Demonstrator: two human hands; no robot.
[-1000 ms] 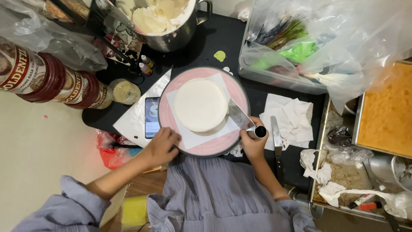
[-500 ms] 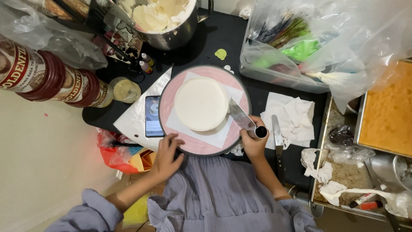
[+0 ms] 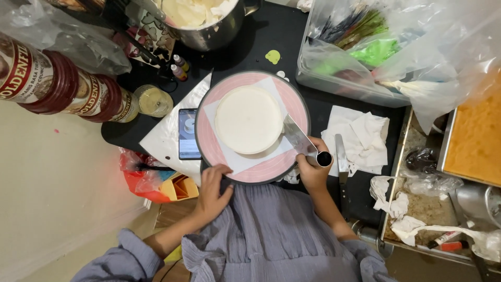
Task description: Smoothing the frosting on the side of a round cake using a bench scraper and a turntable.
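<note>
Head view: looks straight down on a dark counter and the person's two hands.
Right hand: closed around the handle of a metal scraper; the blade stands against the right side of the white frosted cake.
Left hand: fingers spread and loosely curled, fingertips touching the near rim of the pink turntable.
Cake: centred on a white paper square on the turntable.
Change: the left hand has slid rightward along the rim over the last second; the right hand and scraper stay in place.
Counter: a phone lies just left of the turntable, a crumpled white cloth and a knife to its right, a metal pot of cream beyond.
Room: red tins at the left; a clear plastic tub and a tray of yellow sponge at the right.
</note>
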